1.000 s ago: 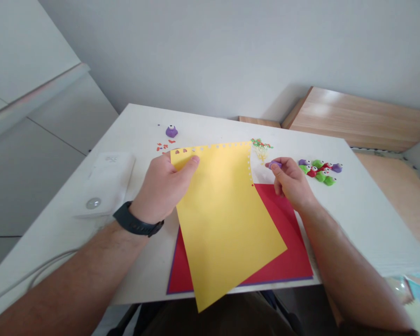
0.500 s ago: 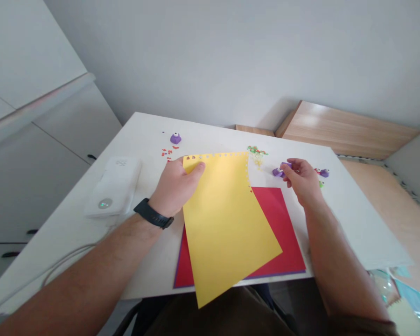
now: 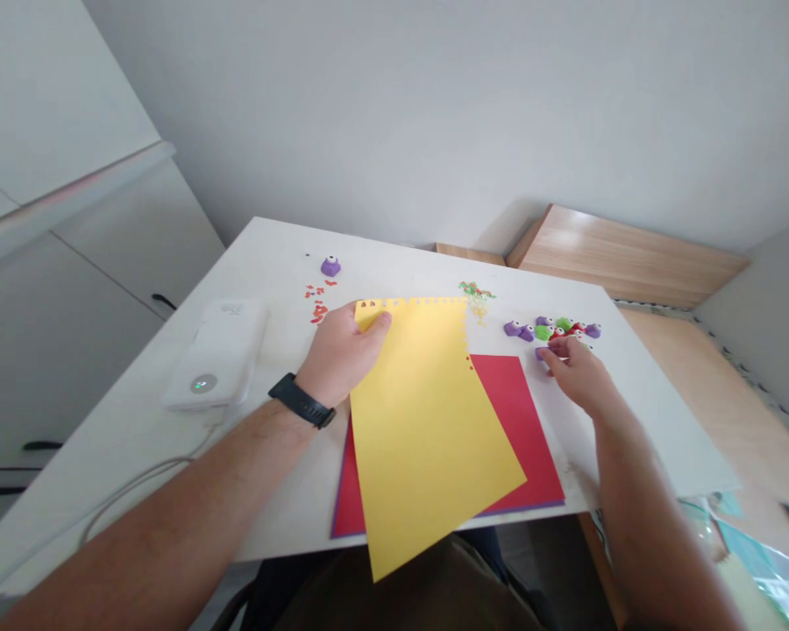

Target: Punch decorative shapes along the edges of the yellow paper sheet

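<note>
My left hand (image 3: pixel 347 349) pinches the top left corner of a yellow paper sheet (image 3: pixel 434 421), thumb on top. Punched holes run along the sheet's top edge and partly down its right side. It lies slantwise over a red sheet (image 3: pixel 526 438) with a purple edge beneath, and its lower corner hangs past the table edge. My right hand (image 3: pixel 575 364) has its fingers closed on a small purple craft punch (image 3: pixel 540 353), low at the tabletop. Just beyond it stands a cluster of purple, red and green craft punches (image 3: pixel 543 332).
Another purple punch (image 3: pixel 330 265) stands at the back left. Small red cutouts (image 3: pixel 318 311) lie near my left hand, green and yellow cutouts (image 3: pixel 477 291) behind the sheet. A white box-shaped device (image 3: pixel 220 350) with a cable (image 3: pixel 145 478) occupies the table's left side.
My right hand has moved down and slightly right with the purple punch, uncovering the cluster behind it. My left hand still grips the yellow sheet. The whole view has shifted slightly.
</note>
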The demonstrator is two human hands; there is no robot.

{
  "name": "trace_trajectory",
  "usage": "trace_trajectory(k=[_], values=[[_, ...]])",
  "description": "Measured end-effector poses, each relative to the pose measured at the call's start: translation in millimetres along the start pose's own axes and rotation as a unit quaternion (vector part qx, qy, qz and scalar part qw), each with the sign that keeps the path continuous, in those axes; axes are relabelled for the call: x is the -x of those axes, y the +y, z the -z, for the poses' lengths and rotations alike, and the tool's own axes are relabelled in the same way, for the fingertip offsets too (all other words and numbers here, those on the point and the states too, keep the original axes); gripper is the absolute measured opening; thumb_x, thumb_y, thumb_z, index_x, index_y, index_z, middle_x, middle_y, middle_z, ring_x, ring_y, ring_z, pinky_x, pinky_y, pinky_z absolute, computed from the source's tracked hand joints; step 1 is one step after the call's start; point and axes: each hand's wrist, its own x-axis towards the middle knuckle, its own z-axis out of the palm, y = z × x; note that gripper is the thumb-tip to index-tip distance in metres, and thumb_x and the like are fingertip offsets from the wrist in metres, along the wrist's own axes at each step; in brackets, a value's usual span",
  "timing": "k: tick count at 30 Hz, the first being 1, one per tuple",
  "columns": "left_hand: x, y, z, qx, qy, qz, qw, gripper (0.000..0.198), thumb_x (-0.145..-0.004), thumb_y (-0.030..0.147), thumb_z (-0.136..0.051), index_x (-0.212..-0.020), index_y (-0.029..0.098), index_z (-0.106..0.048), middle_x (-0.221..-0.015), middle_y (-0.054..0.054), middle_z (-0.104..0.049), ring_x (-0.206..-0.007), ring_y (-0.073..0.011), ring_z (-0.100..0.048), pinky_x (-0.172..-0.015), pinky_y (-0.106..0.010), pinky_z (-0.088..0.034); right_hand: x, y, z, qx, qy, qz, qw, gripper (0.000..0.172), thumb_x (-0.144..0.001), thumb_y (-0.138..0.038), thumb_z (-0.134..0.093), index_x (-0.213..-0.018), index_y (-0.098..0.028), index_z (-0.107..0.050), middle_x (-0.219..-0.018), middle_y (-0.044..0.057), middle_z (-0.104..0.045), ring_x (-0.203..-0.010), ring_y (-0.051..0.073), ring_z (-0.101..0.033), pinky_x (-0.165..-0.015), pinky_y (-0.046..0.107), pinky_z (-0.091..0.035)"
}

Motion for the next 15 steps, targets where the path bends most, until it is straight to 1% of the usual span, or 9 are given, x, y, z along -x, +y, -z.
trace_trajectory(k=[3, 5, 7, 9, 10, 11, 13, 15], values=[[0.0, -0.4, 0.5, -0.018, -0.018, 0.003, 1.000, 0.027, -0.088, 0.042, -0.063, -0.096, 0.021, -0.077, -0.094, -0.010, -0.082, -0.092, -0.0292, -0.075, -0.084, -0.037, -0.060, 2.5, 0.5, -5.4, 0.081, 0.037, 0.004, 0.996, 0.040, -0.096, -0.053, -0.055, -0.119, -0.022, -0.068, -0.119, 0.015, -0.077, -0.090, 0.031, -0.073, -0.090, 0.050, -0.054], [-0.1, -0.8, 0.9, -0.025, -0.017, 0.004, 1.000, 0.026, -0.090, 0.042, -0.062, -0.096, 0.021, -0.077, -0.094, -0.010, -0.082, -0.092, -0.0283, -0.076, -0.084, -0.035, -0.059, 4.7, -3.9, -7.6, 0.134, 0.059, 0.013, 0.989, 0.045, -0.096, -0.054, -0.053, -0.121, -0.020, -0.069, -0.121, 0.019, -0.075, -0.098, 0.035, -0.072, -0.094, 0.053, -0.052], [-0.5, -0.9, 1.0, -0.030, -0.018, 0.005, 0.999, 0.026, -0.092, 0.041, -0.060, -0.096, 0.020, -0.076, -0.094, -0.009, -0.082, -0.091, -0.0269, -0.076, -0.083, -0.034, -0.058, 7.6, -14.3, -8.0, 0.161, 0.109, 0.020, 0.981, 0.050, -0.095, -0.055, -0.054, -0.122, -0.017, -0.070, -0.125, 0.024, -0.071, -0.110, 0.040, -0.069, -0.096, 0.054, -0.052], [-0.8, -0.8, 0.9, -0.035, -0.019, 0.007, 0.999, 0.025, -0.093, 0.039, -0.060, -0.097, 0.020, -0.076, -0.097, -0.010, -0.082, -0.090, -0.0262, -0.076, -0.082, -0.034, -0.057, 11.1, -32.8, -6.4, 0.161, 0.162, 0.038, 0.973, 0.052, -0.094, -0.055, -0.056, -0.124, -0.015, -0.069, -0.130, 0.026, -0.067, -0.119, 0.042, -0.066, -0.097, 0.053, -0.052], [-0.9, -0.7, 0.7, -0.037, -0.018, 0.010, 0.999, 0.025, -0.093, 0.038, -0.059, -0.098, 0.019, -0.076, -0.098, -0.010, -0.082, -0.090, -0.0260, -0.076, -0.080, -0.033, -0.057, 12.9, -45.6, -5.3, 0.153, 0.176, 0.057, 0.971, 0.051, -0.094, -0.054, -0.057, -0.124, -0.015, -0.069, -0.129, 0.026, -0.067, -0.118, 0.041, -0.066, -0.096, 0.053, -0.052], [-1.0, -0.6, 0.4, -0.039, -0.019, 0.012, 0.999, 0.024, -0.093, 0.037, -0.059, -0.098, 0.019, -0.076, -0.099, -0.010, -0.082, -0.090, -0.0259, -0.076, -0.079, -0.033, -0.057, 14.4, -60.7, -4.2, 0.139, 0.177, 0.088, 0.970, 0.047, -0.095, -0.052, -0.058, -0.123, -0.016, -0.069, -0.126, 0.024, -0.068, -0.113, 0.039, -0.068, -0.096, 0.052, -0.052], [-0.9, -0.6, -0.2, -0.040, -0.022, 0.014, 0.999, 0.024, -0.093, 0.036, -0.060, -0.099, 0.019, -0.076, -0.099, -0.011, -0.082, -0.090, -0.0262, -0.076, -0.079, -0.033, -0.057, 15.8, -97.0, -3.5, 0.094, 0.157, 0.160, 0.970, 0.039, -0.093, -0.050, -0.064, -0.116, -0.019, -0.070, -0.119, 0.019, -0.070, -0.091, 0.031, -0.071, -0.095, 0.048, -0.053], [-0.6, -0.9, -0.8, -0.042, -0.025, 0.016, 0.999, 0.023, -0.093, 0.035, -0.061, -0.101, 0.020, -0.077, -0.100, -0.011, -0.082, -0.093, -0.0268, -0.076, -0.082, -0.033, -0.057, 13.0, -139.1, -6.5, 0.039, 0.118, 0.216, 0.969, 0.035, -0.095, -0.049, -0.064, -0.114, -0.021, -0.069, -0.121, 0.015, -0.070, -0.076, 0.023, -0.070, -0.087, 0.045, -0.055]])
